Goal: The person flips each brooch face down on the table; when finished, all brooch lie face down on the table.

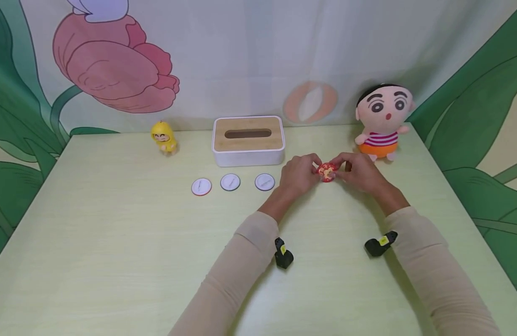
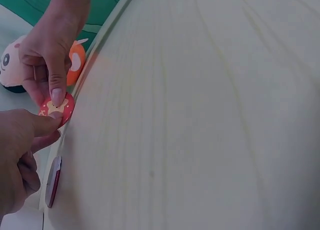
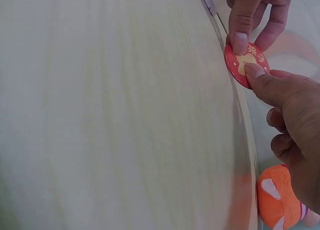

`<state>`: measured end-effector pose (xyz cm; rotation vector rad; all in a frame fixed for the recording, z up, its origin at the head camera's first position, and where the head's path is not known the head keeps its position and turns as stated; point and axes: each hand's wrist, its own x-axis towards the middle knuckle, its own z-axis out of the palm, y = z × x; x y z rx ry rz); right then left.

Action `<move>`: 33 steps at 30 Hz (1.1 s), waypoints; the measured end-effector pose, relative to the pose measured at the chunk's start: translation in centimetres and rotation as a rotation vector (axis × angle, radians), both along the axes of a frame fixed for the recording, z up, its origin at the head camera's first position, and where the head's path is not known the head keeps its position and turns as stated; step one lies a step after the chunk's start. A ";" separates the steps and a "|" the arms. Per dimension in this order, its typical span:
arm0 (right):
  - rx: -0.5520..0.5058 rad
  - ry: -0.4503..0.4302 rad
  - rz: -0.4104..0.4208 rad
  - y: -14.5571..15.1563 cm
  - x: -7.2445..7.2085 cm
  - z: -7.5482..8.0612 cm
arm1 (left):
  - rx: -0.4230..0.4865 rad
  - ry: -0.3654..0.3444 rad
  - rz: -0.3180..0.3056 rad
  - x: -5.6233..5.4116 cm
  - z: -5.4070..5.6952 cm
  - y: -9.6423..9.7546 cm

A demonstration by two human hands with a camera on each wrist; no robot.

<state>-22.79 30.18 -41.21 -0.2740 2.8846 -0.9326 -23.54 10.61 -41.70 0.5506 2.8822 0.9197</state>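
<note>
A round red badge with a cream figure on its face is held by both hands over the right part of the table. My left hand pinches its left edge between thumb and fingers, while my right hand pinches the right edge. In the right wrist view both thumbs press on the printed face of the badge, with fingers behind it. To the left lie three round badges, white backs up with a pin line across: a red-rimmed left badge, a middle badge and a right badge.
A white tissue box with a wooden slotted top stands behind the badges. The small yellow figure is farther left. A plush doll in orange shorts sits at the back right, just behind my right hand.
</note>
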 end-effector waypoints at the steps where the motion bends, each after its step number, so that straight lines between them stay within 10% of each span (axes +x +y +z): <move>1: 0.003 0.010 0.004 0.0 0.0 0.1 | 0.001 0.010 0.002 0.0 0.0 0.0; 14: 0.034 0.179 0.027 0.3 0.7 0.4 | 0.054 0.073 0.010 0.1 0.1 0.0; 19: 0.025 0.229 0.049 0.7 1.0 0.3 | 0.173 -0.043 0.045 0.1 -0.2 -0.2; 24: -0.015 0.107 0.057 1.2 1.4 0.5 | 0.240 -0.160 0.024 0.1 0.0 -0.4; 33: -0.075 -0.096 0.071 1.6 1.2 0.3 | 0.095 -0.175 -0.046 0.3 0.7 0.1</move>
